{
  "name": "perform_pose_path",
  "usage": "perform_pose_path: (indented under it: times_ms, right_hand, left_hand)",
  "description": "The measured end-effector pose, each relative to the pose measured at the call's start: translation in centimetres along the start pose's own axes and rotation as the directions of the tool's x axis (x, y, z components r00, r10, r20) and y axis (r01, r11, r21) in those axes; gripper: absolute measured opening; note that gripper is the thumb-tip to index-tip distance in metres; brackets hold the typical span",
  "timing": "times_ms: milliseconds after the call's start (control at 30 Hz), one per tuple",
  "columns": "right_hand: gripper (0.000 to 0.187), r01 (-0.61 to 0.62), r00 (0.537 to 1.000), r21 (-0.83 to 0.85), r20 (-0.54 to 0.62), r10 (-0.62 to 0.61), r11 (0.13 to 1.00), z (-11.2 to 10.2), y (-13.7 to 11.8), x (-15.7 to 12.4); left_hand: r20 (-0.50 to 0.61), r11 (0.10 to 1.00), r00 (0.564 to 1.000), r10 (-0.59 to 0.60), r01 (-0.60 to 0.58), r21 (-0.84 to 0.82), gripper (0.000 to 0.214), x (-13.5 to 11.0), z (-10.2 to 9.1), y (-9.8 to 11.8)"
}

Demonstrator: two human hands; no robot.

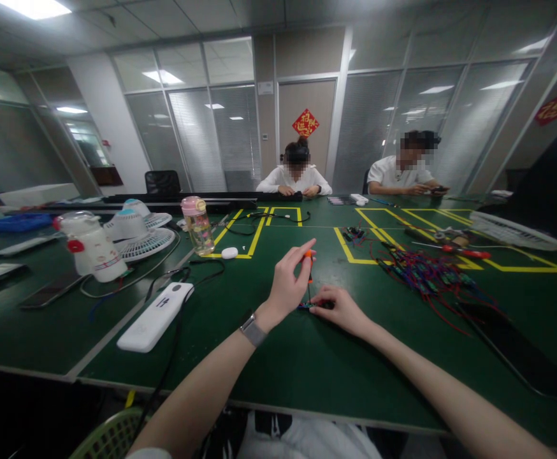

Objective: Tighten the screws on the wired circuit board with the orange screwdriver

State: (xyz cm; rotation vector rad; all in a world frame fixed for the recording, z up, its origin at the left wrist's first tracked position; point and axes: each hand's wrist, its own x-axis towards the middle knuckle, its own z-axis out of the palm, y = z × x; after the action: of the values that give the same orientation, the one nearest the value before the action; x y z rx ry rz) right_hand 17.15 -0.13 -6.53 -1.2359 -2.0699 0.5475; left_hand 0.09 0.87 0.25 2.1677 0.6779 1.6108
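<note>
Nearest the camera, at the near left below the table edge, a green slatted basket (111, 437) is seen; its contents are hidden. Beyond it, the green table (307, 363) is shown with both forearms laid across it.

The left hand (285, 287), with a watch (252, 329) worn at the wrist, is closed on a small orange-handled screwdriver (309, 260). The tool is pinched upright between thumb and fingers, with the index finger stretched over its top. The right hand (340, 309) is laid low just right of it, fingers pressed together, their tips held on a small dark part (310, 306) on the table at the screwdriver's tip, near the middle of the table.

To the right, close to the right hand, a tangle of red and blue wires (426, 274) is spread, with a dark flat slab (512, 347) nearer and a red-handled tool (470, 253) farther. To the left, a white oblong device (157, 317) with a black cable (183, 274) is placed, then a dark phone (49, 292). Farther left are set a white bottle (92, 245), two white fans (137, 236) and a clear pink-lidded bottle (197, 224); what is in either bottle cannot be told. Yellow tape outlines (254, 239) mark the far half of the table. Two people (295, 178) are seated at the far side, their hands on the table.
</note>
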Motion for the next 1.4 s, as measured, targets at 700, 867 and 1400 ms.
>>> perform_pose_path:
  times_ms: [700, 867, 1400]
  right_hand:
    - [0.012, -0.009, 1.000, -0.008, -0.005, 0.008, 1.000, 0.04, -0.38, -0.06]
    - [0.012, -0.004, 1.000, 0.008, -0.005, 0.004, 1.000, -0.04, -0.47, -0.08]
    - [0.011, 0.017, 1.000, -0.038, -0.016, -0.018, 0.999, -0.02, -0.25, -0.09]
  left_hand:
    - [-0.135, 0.984, 0.989, 0.063, -0.040, 0.172, 0.017, 0.14, -0.15, 0.24]
    - [-0.042, 0.996, 0.999, 0.023, -0.020, 0.087, 0.036, 0.02, -0.34, -0.03]
    - [0.005, 0.989, 0.998, 0.055, -0.055, 0.139, 0.031, 0.18, -0.41, 0.46]
